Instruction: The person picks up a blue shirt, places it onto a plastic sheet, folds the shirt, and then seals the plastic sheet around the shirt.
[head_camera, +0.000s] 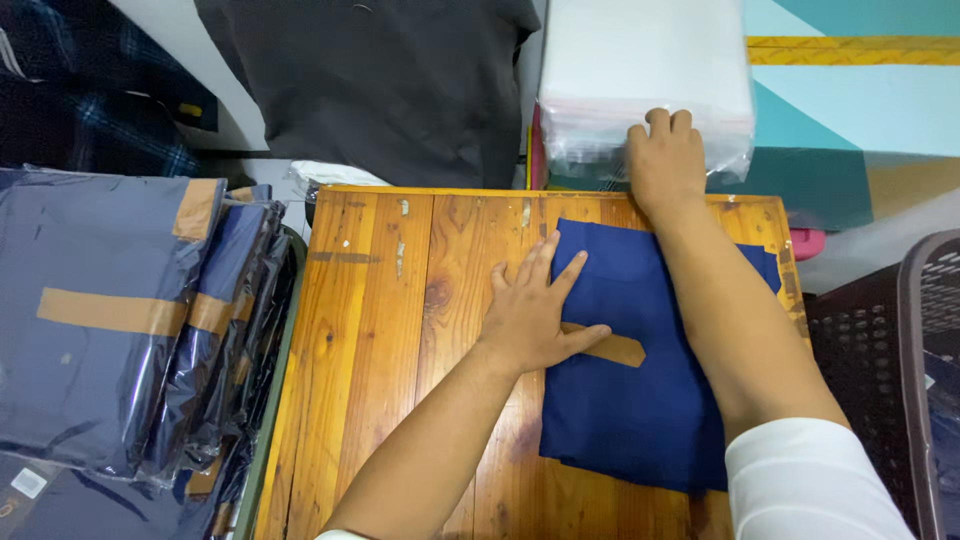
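A folded navy blue garment (630, 400) with a tan strip (618, 349) lies on the wooden table (400, 300). My left hand (535, 305) rests flat on the garment's left edge, fingers spread, thumb by the tan strip. My right hand (665, 160) reaches past the table's far edge and touches the stack of clear plastic bags (645, 70), fingers curled on its near edge. Whether it grips a bag I cannot tell.
A pile of bagged navy garments with tan strips (110, 320) lies to the left of the table. A dark shirt (390, 80) hangs behind it. A dark perforated plastic basket (900, 370) stands at the right.
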